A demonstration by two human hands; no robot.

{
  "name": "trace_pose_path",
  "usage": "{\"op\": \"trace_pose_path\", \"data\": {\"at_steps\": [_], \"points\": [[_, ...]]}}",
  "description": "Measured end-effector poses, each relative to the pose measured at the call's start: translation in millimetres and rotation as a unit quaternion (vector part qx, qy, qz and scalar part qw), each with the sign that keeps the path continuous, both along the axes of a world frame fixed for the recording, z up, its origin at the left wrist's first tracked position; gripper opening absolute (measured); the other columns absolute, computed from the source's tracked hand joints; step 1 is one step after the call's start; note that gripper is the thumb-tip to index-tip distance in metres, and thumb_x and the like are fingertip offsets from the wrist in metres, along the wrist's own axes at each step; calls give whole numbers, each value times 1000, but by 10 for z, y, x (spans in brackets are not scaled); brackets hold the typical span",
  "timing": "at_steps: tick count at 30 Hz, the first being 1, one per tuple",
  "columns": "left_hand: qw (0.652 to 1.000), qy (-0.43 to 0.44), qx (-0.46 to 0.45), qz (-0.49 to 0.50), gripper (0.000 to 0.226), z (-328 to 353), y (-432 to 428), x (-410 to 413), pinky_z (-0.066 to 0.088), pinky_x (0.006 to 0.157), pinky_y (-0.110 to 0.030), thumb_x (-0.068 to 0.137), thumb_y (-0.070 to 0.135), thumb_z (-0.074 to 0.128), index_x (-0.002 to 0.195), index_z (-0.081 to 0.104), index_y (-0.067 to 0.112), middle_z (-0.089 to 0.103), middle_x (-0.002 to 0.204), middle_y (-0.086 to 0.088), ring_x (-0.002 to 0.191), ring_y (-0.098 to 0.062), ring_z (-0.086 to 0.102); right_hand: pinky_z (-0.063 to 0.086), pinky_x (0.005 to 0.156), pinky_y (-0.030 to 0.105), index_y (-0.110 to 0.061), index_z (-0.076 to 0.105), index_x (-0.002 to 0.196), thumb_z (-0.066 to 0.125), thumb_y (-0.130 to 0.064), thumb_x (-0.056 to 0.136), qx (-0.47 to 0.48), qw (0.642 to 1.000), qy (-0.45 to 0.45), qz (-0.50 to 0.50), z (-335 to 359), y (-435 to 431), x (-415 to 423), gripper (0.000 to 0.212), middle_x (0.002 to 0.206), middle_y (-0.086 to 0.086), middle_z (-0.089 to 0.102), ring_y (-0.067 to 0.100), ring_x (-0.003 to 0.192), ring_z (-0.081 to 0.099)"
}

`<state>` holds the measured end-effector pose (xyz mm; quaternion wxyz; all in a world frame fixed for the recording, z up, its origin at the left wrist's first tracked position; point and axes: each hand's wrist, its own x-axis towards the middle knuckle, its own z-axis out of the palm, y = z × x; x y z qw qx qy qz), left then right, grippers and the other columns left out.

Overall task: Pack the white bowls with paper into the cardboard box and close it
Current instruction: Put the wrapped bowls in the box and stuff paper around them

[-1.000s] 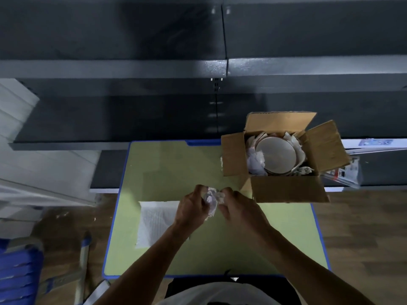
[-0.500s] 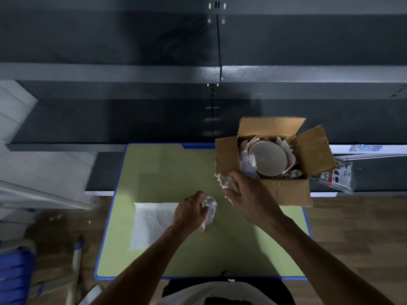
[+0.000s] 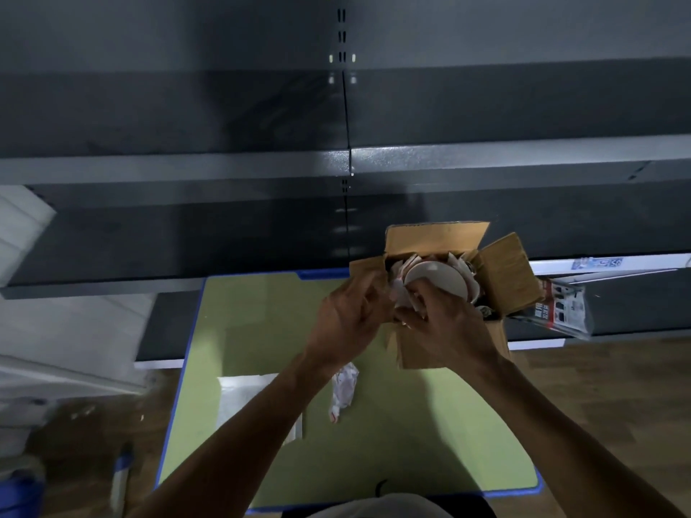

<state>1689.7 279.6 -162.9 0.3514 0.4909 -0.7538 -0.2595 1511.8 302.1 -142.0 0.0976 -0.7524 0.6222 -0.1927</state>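
Bowls point(image 3: 437, 280) are seen inside the open box point(image 3: 504, 271) at the far right corner of the table point(image 3: 261, 312). Paper point(image 3: 400, 293) is pinched by the curled fingers of the right hand point(image 3: 445, 323) beside the bowls. The left hand point(image 3: 347, 319) is blurred at the box's left flap; its grip cannot be told
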Motion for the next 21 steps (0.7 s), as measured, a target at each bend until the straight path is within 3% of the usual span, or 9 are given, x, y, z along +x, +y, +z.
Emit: {"op": "trace_pose_path", "data": {"at_steps": [3, 5, 8, 10, 12, 16, 19, 21], "points": [[999, 3, -8, -31, 16, -49, -138, -220, 53, 63, -33, 98, 35, 55, 106, 61, 23, 68, 90, 7, 73, -7, 63, 59, 67, 48, -21, 63, 113, 71, -35, 83, 1, 999, -11, -38, -14, 2, -151, 34, 115, 7, 67, 37, 103, 64], [999, 2, -2, -36, 9, -72, -216, -366, 52, 67, -35, 96, 26, 58, 102, 63, 20, 69, 91, 6, 77, -8, 63, 57, 78, 49, -27, 59, 118, 64, -42, 85, 25, 997, -37, -56, -39, -10, -273, 37, 127, 6, 62, 37, 113, 60], [998, -1, -7, -68, 11, -47, -323, -579, 52, 75, -32, 94, 20, 58, 103, 63, 18, 70, 96, 4, 83, -10, 63, 52, 94, 36, -24, 58, 123, 62, -37, 88, 24, 994, -89, -56, -41, -27, -467, 37, 132, 1, 60, 27, 118, 59], [995, -18, -33, -93, 14, -6, -413, -737, 52, 75, -32, 94, 22, 56, 106, 63, 20, 70, 98, 4, 85, -11, 64, 49, 80, 26, -19, 61, 120, 67, -27, 88, 2, 993, -83, -78, -37, -35, -606, 33, 123, 3, 65, 26, 105, 65], [992, -32, -41, -112, 18, -10, -538, -911, 54, 72, -35, 94, 28, 54, 107, 64, 20, 71, 96, 3, 84, -12, 66, 46, 70, 25, -18, 63, 118, 68, -27, 87, -19, 993, -52, -105, -31, -70, -745, 32, 119, 5, 62, 28, 94, 64], [986, -99, -57, -125, 33, -121, -807, -1187, 55, 67, -38, 97, 35, 39, 118, 60, 21, 71, 100, 0, 84, -19, 68, 50, 71, 34, -24, 55, 126, 56, -39, 91, 8, 983, 23, -184, -75, -214, -949, 38, 132, 4, 54, 28, 97, 60], [971, -163, -63, -164, 36, -215, -936, -1289, 56, 75, -40, 98, 25, 42, 131, 54, 21, 67, 113, -7, 95, -26, 67, 47, 69, 34, -24, 52, 123, 34, -51, 91, 50, 971, 91, -214, -97, -307, -1014, 45, 115, 7, 64, 33, 91, 65], [957, -221, -64, -176, 36, -292, -995, -1342, 55, 84, -43, 95, 22, 49, 131, 55, 24, 57, 129, -8, 109, -28, 62, 50, 72, 36, -22, 54, 122, 49, -44, 93, 62, 971, 50, -224, -106, -364, -1037, 37, 114, 9, 65, 37, 91, 66]]}}
